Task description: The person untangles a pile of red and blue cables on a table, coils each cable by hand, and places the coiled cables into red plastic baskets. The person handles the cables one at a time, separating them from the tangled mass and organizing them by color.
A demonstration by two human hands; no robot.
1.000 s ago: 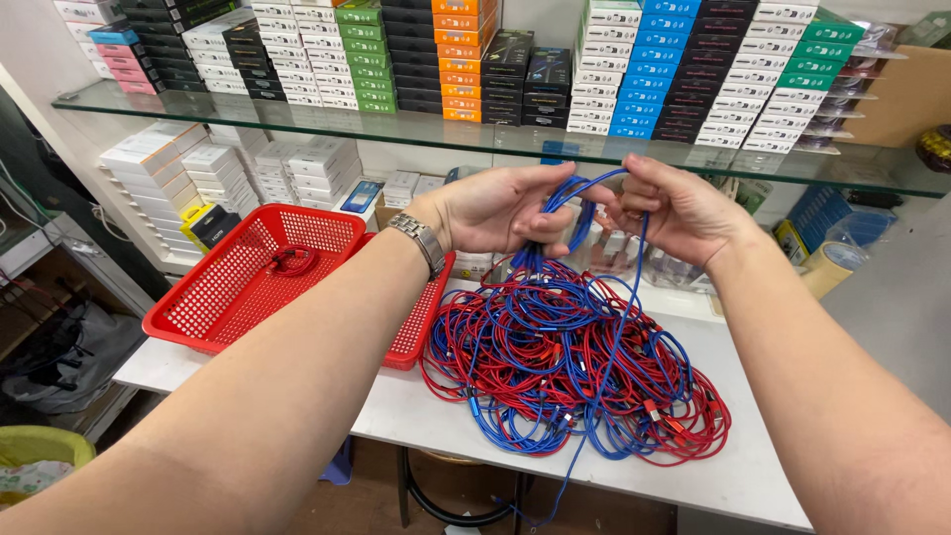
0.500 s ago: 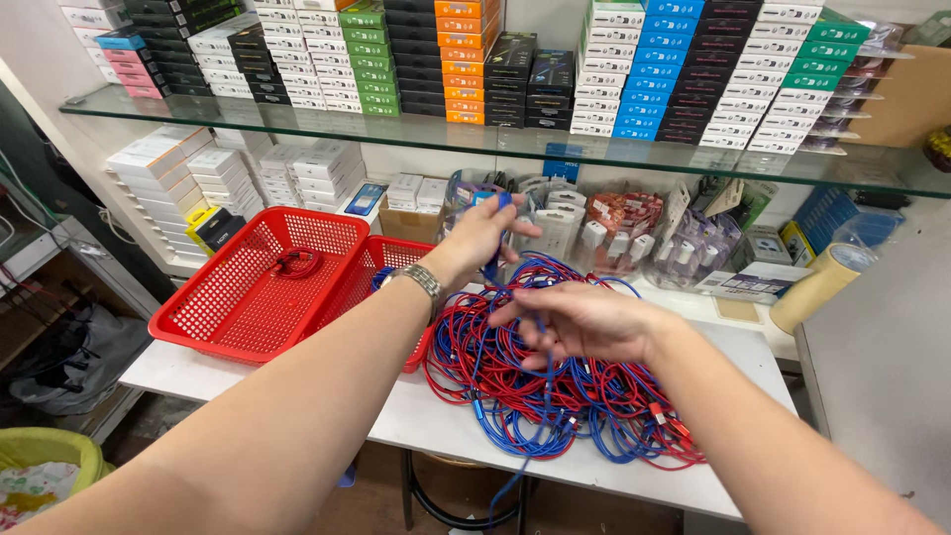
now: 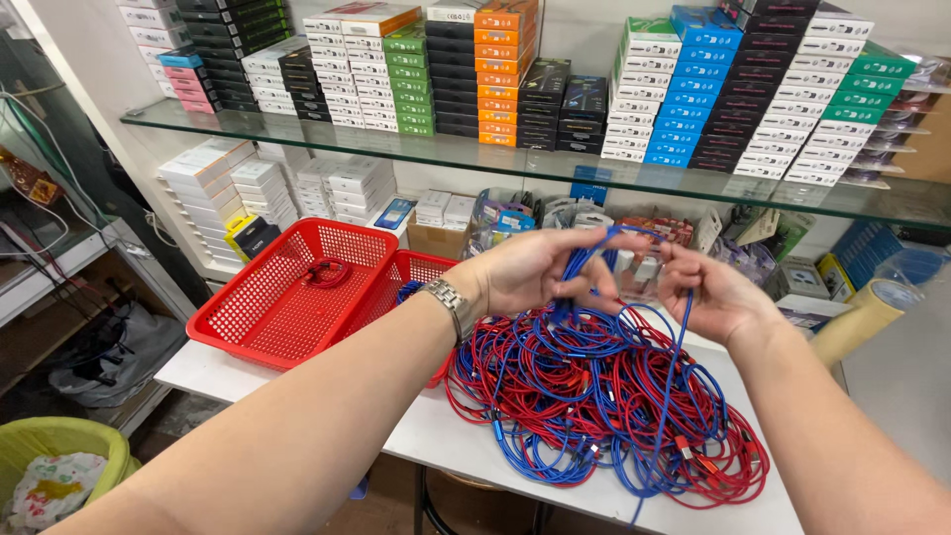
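Note:
A tangled heap of red and blue cables [image 3: 604, 406] lies on the white table [image 3: 436, 441]. Both hands are raised above the heap with a blue cable [image 3: 594, 253] strung between them. My left hand [image 3: 535, 272], with a metal watch on its wrist, pinches a bunch of blue loops. My right hand [image 3: 708, 292] grips the same blue cable a little to the right; a strand hangs from it down into the heap.
Two red mesh baskets [image 3: 287, 297] stand at the table's left, the far one with a small red cable coil [image 3: 325, 272] inside. Above runs a glass shelf [image 3: 515, 163] with stacked coloured boxes. A tape roll [image 3: 862, 317] lies right; a yellow-green bin [image 3: 59, 456] sits lower left.
Half a second ago my right hand was lower, over the heap; it has risen to meet my left hand. The blue cable is again held up between both hands.

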